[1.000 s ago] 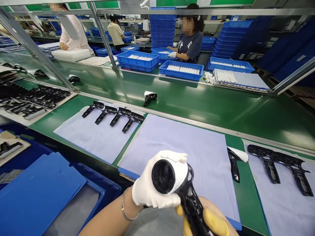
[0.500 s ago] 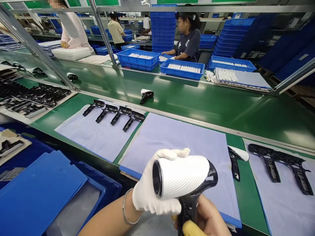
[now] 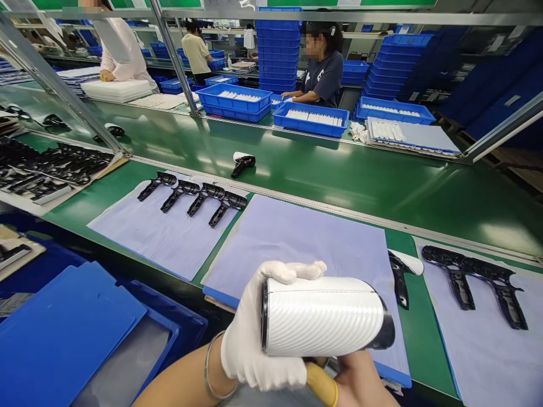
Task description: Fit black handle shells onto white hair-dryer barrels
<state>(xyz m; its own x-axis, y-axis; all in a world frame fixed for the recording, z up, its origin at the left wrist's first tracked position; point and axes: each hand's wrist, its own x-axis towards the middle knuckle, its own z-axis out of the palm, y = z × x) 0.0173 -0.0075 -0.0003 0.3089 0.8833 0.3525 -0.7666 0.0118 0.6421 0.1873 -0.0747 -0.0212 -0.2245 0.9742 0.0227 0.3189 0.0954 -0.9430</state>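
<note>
A hair-dryer body with a white ribbed barrel (image 3: 322, 316) and black rear cap lies sideways close in front of me. My left hand (image 3: 254, 333), in a white glove, is wrapped round the barrel's front end. My right hand (image 3: 352, 381), bare with a yellow finger cot, grips the black handle below, which is mostly hidden. Beneath lies a pale lilac sheet (image 3: 314, 237) on the green bench.
Several black handle shells (image 3: 193, 198) lie on a second sheet at left, more black shells (image 3: 475, 280) at right. A finished dryer (image 3: 242, 162) rides the green conveyor (image 3: 382, 181). Blue bins (image 3: 80, 333) sit lower left. People work at blue trays (image 3: 311, 120) across the belt.
The dryer has turned in my hands from muzzle facing me to lying sideways, showing the white barrel's side. The dryer on the conveyor has drifted left.
</note>
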